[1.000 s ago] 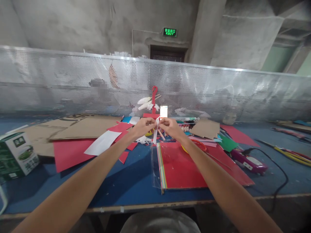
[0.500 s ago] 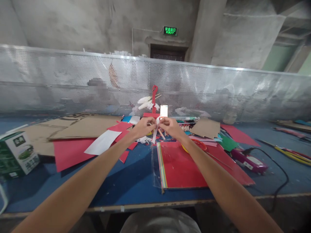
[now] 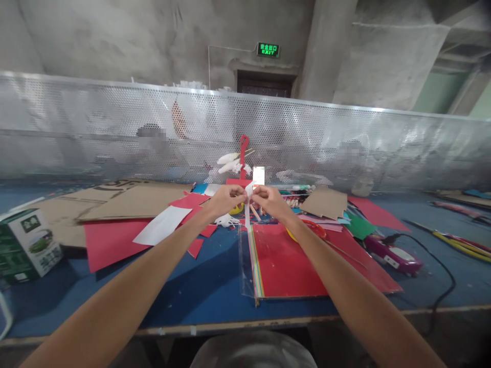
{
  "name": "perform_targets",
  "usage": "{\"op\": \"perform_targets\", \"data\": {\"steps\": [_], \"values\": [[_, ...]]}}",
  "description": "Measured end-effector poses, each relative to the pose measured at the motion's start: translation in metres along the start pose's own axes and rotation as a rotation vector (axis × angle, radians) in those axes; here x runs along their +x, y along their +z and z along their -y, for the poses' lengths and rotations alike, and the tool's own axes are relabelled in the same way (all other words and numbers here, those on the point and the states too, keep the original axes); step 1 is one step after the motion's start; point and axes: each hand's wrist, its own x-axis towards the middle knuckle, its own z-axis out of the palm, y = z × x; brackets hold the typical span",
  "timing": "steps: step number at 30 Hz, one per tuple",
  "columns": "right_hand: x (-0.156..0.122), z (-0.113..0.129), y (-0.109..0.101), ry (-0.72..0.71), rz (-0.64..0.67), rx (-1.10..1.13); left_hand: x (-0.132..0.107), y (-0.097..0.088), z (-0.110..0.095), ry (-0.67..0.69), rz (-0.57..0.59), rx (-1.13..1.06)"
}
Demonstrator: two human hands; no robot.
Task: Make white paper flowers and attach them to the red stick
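Head view: both hands hold nearly the same station, but the white strip (image 3: pixel 247 214) has swung from a leftward slant to near vertical, its upper part now showing broader; this suggests it is being turned in the fingers, handling unfinished. Left hand (image 3: pixel 225 201) and right hand (image 3: pixel 273 203) each appear pinched on it, though exact finger contact is too small to confirm. Strip lies between the fingertips, tail hanging below, toward the red sheet stack (image 3: pixel 291 260)
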Motion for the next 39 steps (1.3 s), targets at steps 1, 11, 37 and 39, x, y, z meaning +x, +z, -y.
{"op": "perform_targets", "data": {"steps": [1, 11, 37, 39], "values": [[-0.0003, 0.0007, 0.0, 0.0, 0.005, 0.0, 0.0001, 0.0, 0.0001, -0.002, -0.001, -0.007], [-0.0015, 0.0045, 0.0, 0.012, 0.008, -0.037, -0.0021, -0.0007, -0.0014, 0.021, 0.013, 0.06], [-0.0012, 0.0066, -0.0006, 0.066, 0.006, 0.067, -0.0023, 0.0012, -0.0041, -0.054, 0.021, -0.08], [-0.0012, 0.0069, -0.0006, 0.067, 0.004, 0.06, -0.0033, 0.0011, -0.0064, -0.056, 0.02, -0.096]]}}
